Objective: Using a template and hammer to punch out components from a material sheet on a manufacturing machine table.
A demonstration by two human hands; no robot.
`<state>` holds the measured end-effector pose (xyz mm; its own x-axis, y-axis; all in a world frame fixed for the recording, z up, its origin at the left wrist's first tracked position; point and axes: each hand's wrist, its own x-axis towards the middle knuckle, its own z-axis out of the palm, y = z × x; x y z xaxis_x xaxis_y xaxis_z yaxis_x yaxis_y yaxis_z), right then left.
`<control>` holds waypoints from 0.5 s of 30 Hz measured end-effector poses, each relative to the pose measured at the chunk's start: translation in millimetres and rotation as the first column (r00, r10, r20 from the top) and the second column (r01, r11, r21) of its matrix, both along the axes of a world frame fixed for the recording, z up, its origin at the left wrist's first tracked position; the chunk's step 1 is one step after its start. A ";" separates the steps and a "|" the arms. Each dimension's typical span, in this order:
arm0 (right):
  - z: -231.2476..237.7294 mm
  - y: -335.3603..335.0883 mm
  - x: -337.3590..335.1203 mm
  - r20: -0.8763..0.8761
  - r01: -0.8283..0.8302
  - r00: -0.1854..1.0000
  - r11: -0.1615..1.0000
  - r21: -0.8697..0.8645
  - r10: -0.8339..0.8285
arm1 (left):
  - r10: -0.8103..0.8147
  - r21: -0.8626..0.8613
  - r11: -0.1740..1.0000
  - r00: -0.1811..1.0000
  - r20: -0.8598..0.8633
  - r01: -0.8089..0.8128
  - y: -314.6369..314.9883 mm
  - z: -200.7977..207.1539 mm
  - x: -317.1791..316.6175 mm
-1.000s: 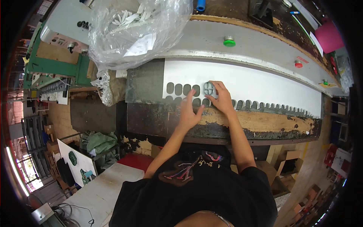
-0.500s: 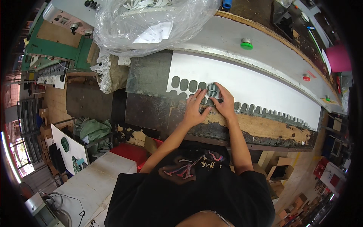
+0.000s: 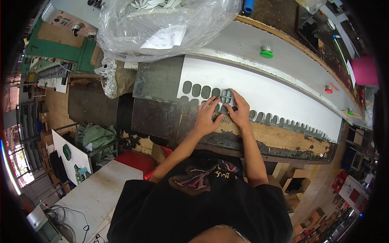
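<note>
1. A person in a black shirt (image 3: 202, 206) leans in at a worn workbench (image 3: 267, 137), both bare hands over a white sheet (image 3: 279, 93).
2. The right hand (image 3: 240, 112) is partly closed, thumb and forefinger curved around the right side of an oval metal cutter (image 3: 226, 96) with crossed bars.
3. The left hand (image 3: 207, 119) lies loosely open, thumb apart, its fingertips just beside the cutter's left side; whether they touch it, one cannot tell.
4. The cutter sits on the sheet, at the right end of a row of oval holes (image 3: 196, 89), above the sheet's scalloped lower edge.
5. Behind the sheet runs a grey beam (image 3: 243, 42) bearing a green button (image 3: 266, 53) and a red button (image 3: 328, 90).
6. A clear plastic bag (image 3: 121, 36) of white pieces (image 3: 158, 4) stands at upper left.
</note>
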<state>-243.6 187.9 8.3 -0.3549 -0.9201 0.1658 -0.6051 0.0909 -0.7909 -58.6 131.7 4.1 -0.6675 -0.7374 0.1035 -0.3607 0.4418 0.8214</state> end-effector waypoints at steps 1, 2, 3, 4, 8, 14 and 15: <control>0.0 -0.7 -0.6 -0.003 0.001 1.000 1.000 -0.003 -0.001 | -0.001 -0.003 1.000 1.000 -0.003 0.001 -1.4 0.7 -0.7; -0.7 -1.0 -0.9 -0.008 0.005 1.000 1.000 -0.016 -0.005 | -0.008 -0.002 1.000 1.000 -0.005 0.008 -2.4 1.8 -1.2; -1.4 -1.5 -1.1 -0.014 0.008 1.000 1.000 -0.030 -0.008 | -0.015 -0.002 1.000 1.000 -0.007 0.015 -3.7 3.2 -1.7; -1.8 -2.2 -1.0 -0.020 0.011 1.000 0.999 -0.035 -0.011 | -0.019 -0.007 1.000 1.000 -0.013 0.019 -5.0 3.3 -1.7; -1.4 -9.7 -4.9 -0.041 0.007 0.999 0.999 -0.044 -0.009 | -0.041 -0.036 0.999 0.999 -0.018 0.040 -14.2 10.0 -3.5; 33.3 -22.2 -7.1 0.019 0.080 0.997 0.992 -0.097 -0.078 | -0.105 0.065 0.992 0.994 -0.012 0.105 -15.0 40.4 25.7; 40.8 -23.1 -8.5 0.067 0.118 0.992 0.981 -0.153 -0.109 | -0.179 0.224 0.960 0.983 0.040 0.165 -12.1 47.8 34.4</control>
<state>-252.1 164.9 49.1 -0.4690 -0.8374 0.2806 -0.5509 0.0290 -0.8341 -24.2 119.7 51.9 -0.7863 -0.6111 -0.0908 -0.3457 0.3134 0.8845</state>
